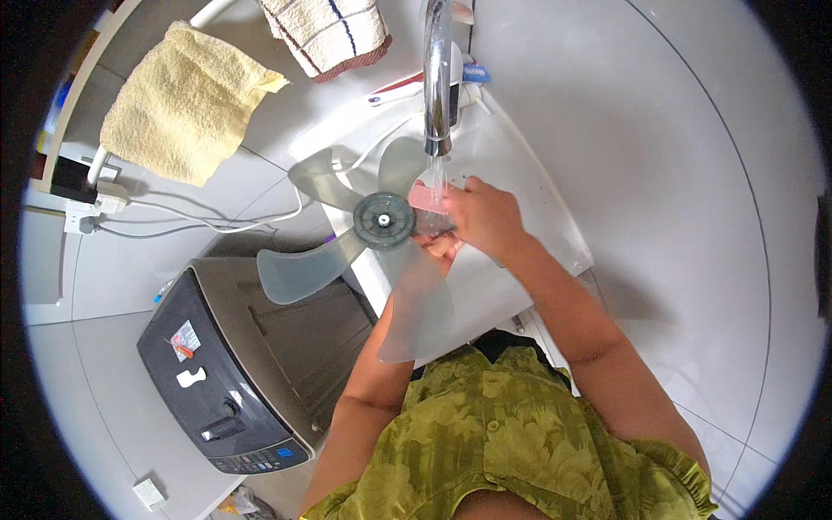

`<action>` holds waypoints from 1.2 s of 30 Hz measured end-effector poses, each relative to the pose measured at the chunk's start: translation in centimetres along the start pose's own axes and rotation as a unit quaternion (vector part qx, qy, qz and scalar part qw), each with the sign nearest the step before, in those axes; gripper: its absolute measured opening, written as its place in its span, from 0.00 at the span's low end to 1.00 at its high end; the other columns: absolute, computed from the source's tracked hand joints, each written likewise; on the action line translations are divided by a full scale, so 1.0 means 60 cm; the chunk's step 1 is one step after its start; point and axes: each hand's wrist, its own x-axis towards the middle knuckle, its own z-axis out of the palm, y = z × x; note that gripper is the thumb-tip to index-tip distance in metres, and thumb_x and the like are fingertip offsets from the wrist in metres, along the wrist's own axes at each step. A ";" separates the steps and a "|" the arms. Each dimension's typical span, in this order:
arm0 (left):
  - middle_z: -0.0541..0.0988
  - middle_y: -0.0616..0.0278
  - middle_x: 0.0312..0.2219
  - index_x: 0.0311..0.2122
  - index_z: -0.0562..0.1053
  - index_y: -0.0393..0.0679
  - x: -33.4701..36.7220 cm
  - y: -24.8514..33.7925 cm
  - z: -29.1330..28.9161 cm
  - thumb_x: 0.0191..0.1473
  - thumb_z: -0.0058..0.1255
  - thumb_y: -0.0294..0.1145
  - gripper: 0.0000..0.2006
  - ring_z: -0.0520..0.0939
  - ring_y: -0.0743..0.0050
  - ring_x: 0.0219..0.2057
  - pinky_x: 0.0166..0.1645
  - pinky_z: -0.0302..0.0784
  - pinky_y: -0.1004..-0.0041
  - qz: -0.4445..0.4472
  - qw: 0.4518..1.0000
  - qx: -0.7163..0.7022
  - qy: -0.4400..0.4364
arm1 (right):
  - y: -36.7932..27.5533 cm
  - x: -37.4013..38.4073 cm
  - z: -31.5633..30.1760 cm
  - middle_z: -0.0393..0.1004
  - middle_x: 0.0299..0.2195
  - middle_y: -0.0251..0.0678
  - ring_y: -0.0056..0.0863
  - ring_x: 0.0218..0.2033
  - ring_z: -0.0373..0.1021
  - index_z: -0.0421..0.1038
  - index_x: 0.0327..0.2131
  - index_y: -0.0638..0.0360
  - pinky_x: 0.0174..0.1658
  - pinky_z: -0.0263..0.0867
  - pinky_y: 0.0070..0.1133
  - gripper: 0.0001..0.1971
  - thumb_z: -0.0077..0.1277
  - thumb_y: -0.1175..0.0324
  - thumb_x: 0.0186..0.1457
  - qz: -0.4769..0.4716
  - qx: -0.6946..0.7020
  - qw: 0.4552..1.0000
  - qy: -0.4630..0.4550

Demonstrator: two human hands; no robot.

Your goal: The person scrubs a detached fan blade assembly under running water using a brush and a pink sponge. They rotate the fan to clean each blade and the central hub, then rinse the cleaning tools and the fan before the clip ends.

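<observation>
A translucent grey fan blade (308,269) with several vanes around a dark round hub is held over the white sink. My left hand (444,251) grips it from below, by the vane on the hub's right; the vanes partly hide this hand and its forearm. My right hand (487,217) is closed on a pink sponge (426,198), which lies against that same vane. Water runs from the chrome faucet (438,95) down onto the sponge and the vane, just beside my right fingers.
The white sink (555,234) stands against tiled walls, with a toothbrush and other small items behind the faucet. On the left are a dark washing machine (234,347) and cables (199,221) running to a wall socket. Above hang a yellow towel (186,104) and a checked towel (334,35).
</observation>
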 end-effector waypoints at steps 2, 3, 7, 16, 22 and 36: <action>0.75 0.60 0.39 0.44 0.72 0.50 -0.019 0.046 0.054 0.48 0.48 0.14 0.19 0.76 0.75 0.41 0.41 0.73 0.75 0.074 0.996 0.044 -0.037 | -0.004 0.004 -0.001 0.68 0.28 0.36 0.34 0.28 0.70 0.71 0.44 0.43 0.28 0.67 0.31 0.14 0.46 0.60 0.54 0.000 0.001 0.999 -0.032; 0.74 0.60 0.43 0.49 0.70 0.51 -0.029 0.069 0.079 0.48 0.48 0.14 0.23 0.75 0.75 0.43 0.42 0.74 0.74 0.088 0.995 0.029 -0.041 | -0.003 -0.001 -0.015 0.69 0.28 0.37 0.35 0.29 0.71 0.71 0.45 0.43 0.29 0.68 0.32 0.15 0.46 0.60 0.53 -0.009 0.002 0.999 -0.043; 0.66 0.60 0.53 0.63 0.52 0.58 -0.037 0.103 0.094 0.50 0.45 0.13 0.37 0.73 0.68 0.48 0.48 0.74 0.68 0.048 0.988 -0.143 -0.022 | 0.051 -0.030 -0.034 0.69 0.29 0.37 0.35 0.31 0.72 0.68 0.50 0.40 0.31 0.68 0.33 0.17 0.44 0.60 0.55 0.042 0.004 0.996 -0.075; 0.57 0.60 0.59 0.65 0.41 0.66 -0.001 0.077 0.054 0.53 0.43 0.58 0.38 0.62 0.59 0.58 0.59 0.60 0.53 0.100 0.960 -0.208 -0.156 | -0.014 -0.045 -0.016 0.71 0.28 0.42 0.37 0.30 0.72 0.67 0.49 0.46 0.28 0.68 0.34 0.16 0.43 0.60 0.56 -0.019 0.049 0.997 -0.053; 0.57 0.57 0.59 0.63 0.47 0.62 -0.014 0.090 0.092 0.45 0.36 0.71 0.42 0.62 0.57 0.58 0.60 0.59 0.55 0.075 0.981 -0.164 -0.067 | 0.000 -0.060 -0.030 0.69 0.27 0.38 0.35 0.28 0.71 0.68 0.50 0.44 0.29 0.68 0.32 0.17 0.44 0.60 0.56 0.029 0.018 0.997 -0.064; 0.68 0.58 0.50 0.62 0.51 0.62 0.015 0.079 0.073 0.52 0.37 0.65 0.35 0.72 0.62 0.49 0.50 0.72 0.59 0.093 0.986 -0.137 -0.020 | -0.028 -0.066 0.012 0.66 0.24 0.32 0.31 0.25 0.69 0.69 0.50 0.44 0.25 0.66 0.30 0.18 0.46 0.61 0.55 0.038 0.002 0.999 0.024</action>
